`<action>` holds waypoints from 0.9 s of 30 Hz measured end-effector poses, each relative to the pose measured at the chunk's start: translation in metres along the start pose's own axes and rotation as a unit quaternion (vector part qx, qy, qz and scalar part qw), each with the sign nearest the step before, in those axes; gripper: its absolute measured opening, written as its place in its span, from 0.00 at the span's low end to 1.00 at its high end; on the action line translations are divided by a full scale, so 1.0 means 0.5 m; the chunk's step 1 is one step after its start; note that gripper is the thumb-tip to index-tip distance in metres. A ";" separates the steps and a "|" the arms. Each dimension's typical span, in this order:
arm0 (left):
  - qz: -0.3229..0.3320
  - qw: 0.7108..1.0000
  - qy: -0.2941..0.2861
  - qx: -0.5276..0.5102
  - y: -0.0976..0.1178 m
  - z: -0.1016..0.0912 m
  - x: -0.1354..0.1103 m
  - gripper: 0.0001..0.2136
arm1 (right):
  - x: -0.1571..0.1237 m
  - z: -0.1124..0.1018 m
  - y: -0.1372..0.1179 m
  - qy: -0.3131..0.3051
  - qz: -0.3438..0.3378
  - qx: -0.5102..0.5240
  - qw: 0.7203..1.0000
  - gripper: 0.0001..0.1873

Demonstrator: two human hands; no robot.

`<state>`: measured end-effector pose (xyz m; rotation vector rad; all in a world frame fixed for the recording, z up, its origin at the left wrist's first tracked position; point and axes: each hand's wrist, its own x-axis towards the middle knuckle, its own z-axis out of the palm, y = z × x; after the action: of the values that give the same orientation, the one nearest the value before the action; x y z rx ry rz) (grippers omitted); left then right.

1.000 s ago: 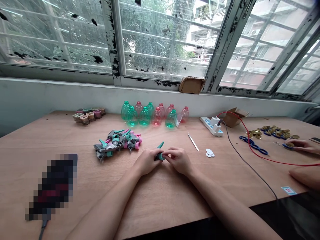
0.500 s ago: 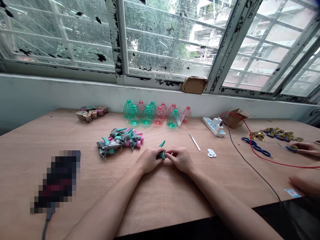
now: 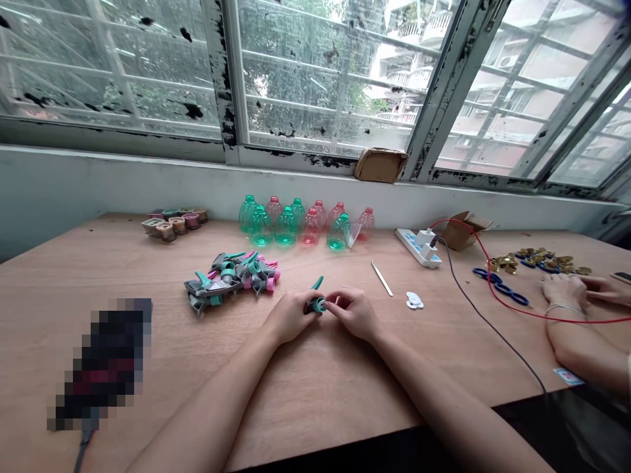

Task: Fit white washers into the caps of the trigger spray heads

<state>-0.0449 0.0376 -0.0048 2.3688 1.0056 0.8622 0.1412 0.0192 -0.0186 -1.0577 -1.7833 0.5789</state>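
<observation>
Spotted window panes behind a flaking, black-blotched frame (image 3: 225, 79), a pale ledge beneath them, and a plywood table (image 3: 315, 401) running across the whole view. Near the table's front edge, between the two bare hands, a small spray head (image 3: 315, 305), its grey body mostly hidden by fingers. Just left of the small spray head, the left hand (image 3: 290, 317), fingers closed and curled around the body. Just right of it, the right hand (image 3: 353, 314), its thumb and fingertips (image 3: 333, 299) pinched together at the teal collar (image 3: 321, 305). Long axis of the small spray head roughly pointing away from the wearer, though the exact tilt is hidden, with a teal trigger tip (image 3: 318, 282) poking out past the knuckles. Collar side toward the right hand; body deeper in the left.

Up and to the left of the small spray head, a heap of grey spray heads (image 3: 229, 276) with teal and pink parts. Directly behind it, a double row of teal and pink plastic bottles (image 3: 286, 226). To its right, slim metal tweezers (image 3: 382, 278) and a white scrap (image 3: 415, 299). Far to its right, blue plastic frames (image 3: 500, 289), brass pieces (image 3: 539, 259), and a co-worker's hand (image 3: 564, 290).
</observation>
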 end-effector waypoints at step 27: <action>0.014 1.000 -0.008 0.014 -0.004 0.002 0.006 0.16 | 0.000 0.007 0.003 0.018 -0.043 -0.074 0.996 0.05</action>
<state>-0.0436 0.0409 -0.0057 2.4158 0.9866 0.8419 0.1386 0.0200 -0.0216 -1.0788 -1.8520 0.3779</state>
